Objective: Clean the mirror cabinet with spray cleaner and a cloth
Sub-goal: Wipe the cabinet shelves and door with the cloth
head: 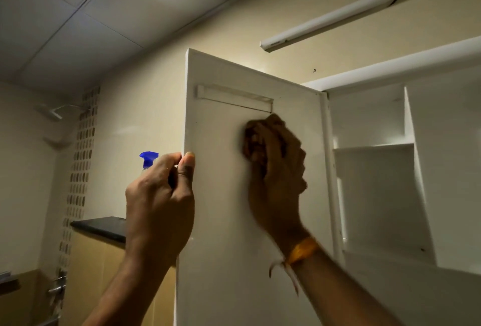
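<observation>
Here: white cabinet door (229, 208) open; left hand (161, 195) pinches edge; right hand (278, 177) clutches brown cloth (253, 141).

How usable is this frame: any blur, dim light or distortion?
Head view: dim, warm light; the right hand and its cloth are motion-blurred on the door; the left hand gripping the door's edge is sharp; the wide lens tilts the cabinet shelves.

The left hand (158, 195) and right hand (276, 169) are bare, forearms too. An orange band (303, 249) circles the right wrist, with a pale knotted thread (291, 277) beside it.
</observation>
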`<state>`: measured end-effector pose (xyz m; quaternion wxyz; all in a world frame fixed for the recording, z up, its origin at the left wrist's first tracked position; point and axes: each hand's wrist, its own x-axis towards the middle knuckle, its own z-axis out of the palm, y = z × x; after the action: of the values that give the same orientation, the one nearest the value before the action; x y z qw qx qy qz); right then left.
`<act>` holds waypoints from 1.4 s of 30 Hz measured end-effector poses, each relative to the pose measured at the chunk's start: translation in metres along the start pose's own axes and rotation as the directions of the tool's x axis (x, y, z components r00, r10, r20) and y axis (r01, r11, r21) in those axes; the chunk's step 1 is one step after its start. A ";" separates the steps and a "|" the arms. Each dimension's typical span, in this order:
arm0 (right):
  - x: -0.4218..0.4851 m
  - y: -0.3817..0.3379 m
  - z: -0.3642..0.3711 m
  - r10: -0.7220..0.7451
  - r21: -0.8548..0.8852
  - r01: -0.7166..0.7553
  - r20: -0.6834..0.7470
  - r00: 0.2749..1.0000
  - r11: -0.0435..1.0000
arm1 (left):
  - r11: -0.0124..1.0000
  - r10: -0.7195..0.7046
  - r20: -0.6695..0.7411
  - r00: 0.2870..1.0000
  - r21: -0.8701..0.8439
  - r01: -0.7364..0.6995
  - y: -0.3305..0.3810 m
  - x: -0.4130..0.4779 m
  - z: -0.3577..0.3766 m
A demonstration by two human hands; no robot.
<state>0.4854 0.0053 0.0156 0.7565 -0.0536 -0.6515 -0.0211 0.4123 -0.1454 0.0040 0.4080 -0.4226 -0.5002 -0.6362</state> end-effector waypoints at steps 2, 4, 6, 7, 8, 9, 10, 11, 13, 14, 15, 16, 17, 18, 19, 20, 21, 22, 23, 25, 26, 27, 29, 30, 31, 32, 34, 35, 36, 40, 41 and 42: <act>-0.043 -0.009 -0.004 -0.225 0.003 0.227 0.142 0.964 0.974 | 1.000 -0.005 0.018 1.000 -0.008 0.005 0.001 0.001 -0.001; -0.086 -0.001 -0.014 -0.403 -0.042 0.430 0.276 0.873 0.902 | 0.999 -0.015 0.039 0.999 -0.034 0.016 0.002 0.001 -0.002; -0.116 0.026 -0.027 -0.436 -0.063 0.478 0.322 0.840 0.876 | 1.000 -0.011 0.036 0.999 -0.025 0.012 0.002 0.000 -0.003; -0.121 0.038 -0.034 -0.383 -0.062 0.422 0.318 0.868 0.905 | 1.000 -0.007 0.028 1.000 -0.013 0.008 0.002 0.000 -0.003; -0.120 0.047 -0.039 -0.282 -0.032 0.306 0.306 0.909 0.951 | 1.000 -0.006 0.024 1.000 -0.005 0.006 0.003 0.001 -0.003; -0.115 0.056 -0.040 -0.183 0.005 0.189 0.271 0.945 0.982 | 1.000 -0.008 0.022 1.000 0.000 0.008 0.003 0.001 -0.003; -0.106 0.064 -0.039 -0.102 0.026 0.099 0.196 0.975 0.995 | 1.000 -0.008 0.017 1.000 0.009 0.008 0.003 0.001 -0.002; -0.092 0.066 -0.034 -0.025 0.012 0.023 0.103 0.994 1.000 | 1.000 -0.004 0.011 1.000 0.025 0.004 0.003 0.001 -0.002; -0.056 0.061 -0.023 0.099 -0.054 -0.101 -0.043 0.994 0.993 | 0.999 0.006 0.010 1.000 0.041 -0.006 0.004 0.001 -0.001; -0.037 0.053 -0.019 0.128 -0.059 -0.132 -0.064 0.990 0.990 | 0.999 0.009 0.013 1.000 0.039 -0.010 0.004 0.000 -0.001; -0.021 0.042 -0.015 0.112 -0.048 -0.115 -0.055 0.992 0.992 | 0.999 0.012 0.012 1.000 0.038 -0.013 0.004 0.000 0.000; -0.010 0.029 -0.009 0.057 -0.029 -0.057 -0.024 0.998 0.998 | 0.999 0.016 0.007 1.000 0.042 -0.016 0.004 0.000 0.000; -0.002 0.014 -0.005 -0.037 -0.010 0.037 0.022 0.999 0.999 | 0.999 0.020 0.002 1.000 0.049 -0.020 0.005 0.000 -0.001; 0.004 -0.003 0.000 -0.154 0.010 0.154 0.067 0.986 0.988 | 0.998 0.025 -0.002 1.000 0.058 -0.025 0.005 0.000 -0.001; 0.008 -0.018 0.005 -0.268 0.026 0.267 0.106 0.958 0.963 | 0.997 0.028 0.002 1.000 0.067 -0.028 0.005 0.000 -0.002; 0.011 -0.032 0.010 -0.344 0.042 0.341 0.133 0.930 0.939 | 0.997 0.028 0.016 0.999 0.072 -0.029 0.004 0.000 -0.002; 0.014 -0.042 0.014 -0.371 0.066 0.365 0.145 0.917 0.929 | 0.997 0.023 0.040 0.999 0.068 -0.026 0.004 0.001 -0.003; 0.018 -0.048 0.017 -0.367 0.093 0.356 0.148 0.918 0.930 | 0.998 0.016 0.066 0.998 0.061 -0.020 0.002 0.001 -0.004; 0.023 -0.049 0.018 -0.365 0.100 0.354 0.142 0.920 0.930 | 0.998 0.018 0.083 0.996 0.056 -0.023 0.001 0.001 -0.004; 0.033 -0.041 0.017 -0.374 0.032 0.373 0.134 0.918 0.927 | 0.998 0.033 0.070 0.997 0.059 -0.038 -0.001 0.000 -0.005; 0.036 -0.034 0.015 -0.361 -0.004 0.364 0.122 0.925 0.931 | 0.997 0.044 0.055 0.998 0.065 -0.048 -0.001 0.000 -0.004; 0.038 -0.029 0.014 -0.318 -0.022 0.321 0.089 0.944 0.947 | 0.996 0.053 0.041 0.998 0.071 -0.056 -0.001 0.000 -0.004; 0.036 -0.024 0.015 -0.133 -0.001 0.133 -0.035 0.990 0.991 | 0.995 0.060 0.021 0.998 0.082 -0.062 -0.002 0.000 -0.002; 0.033 -0.026 0.019 -0.005 0.022 0.007 -0.106 0.994 1.000 | 0.994 0.065 0.015 0.998 0.089 -0.066 -0.004 -0.001 -0.002; 0.028 -0.030 0.022 0.114 0.034 -0.109 -0.167 0.979 0.993 | 0.993 0.071 0.012 0.997 0.093 -0.071 -0.005 -0.002 -0.002; 0.024 -0.037 0.024 0.185 0.039 -0.181 -0.205 0.961 0.983 | 0.992 0.077 0.009 0.997 0.097 -0.078 -0.005 -0.002 -0.001; 0.019 -0.051 0.026 0.131 0.038 -0.126 -0.175 0.976 0.991 | 0.989 0.099 0.014 0.995 0.109 -0.100 -0.006 -0.001 -0.002; 0.016 -0.053 0.026 0.004 0.025 -0.001 -0.109 0.994 1.000 | 0.986 0.120 0.017 0.993 0.115 -0.121 -0.007 -0.001 -0.002; 0.014 -0.053 0.025 -0.152 0.005 0.152 -0.031 0.988 0.988 | 0.984 0.135 0.023 0.991 0.116 -0.137 -0.008 -0.001 -0.002; 0.020 -0.012 0.011 -0.393 0.036 0.391 0.129 0.911 0.920 | 0.980 0.167 0.052 0.985 0.098 -0.171 -0.009 -0.001 -0.003; 0.020 0.003 0.006 -0.361 0.045 0.358 0.119 0.925 0.933 | 0.978 0.177 0.045 0.983 0.104 -0.181 -0.008 -0.001 -0.003; 0.019 0.017 0.001 -0.302 0.047 0.299 0.095 0.949 0.953 | 0.976 0.183 0.037 0.982 0.115 -0.186 -0.009 -0.002 -0.003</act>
<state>0.4894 0.0234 0.0340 0.7114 0.0572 -0.6897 -0.1227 0.4042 -0.1469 -0.0006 0.4831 -0.4507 -0.5009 -0.5591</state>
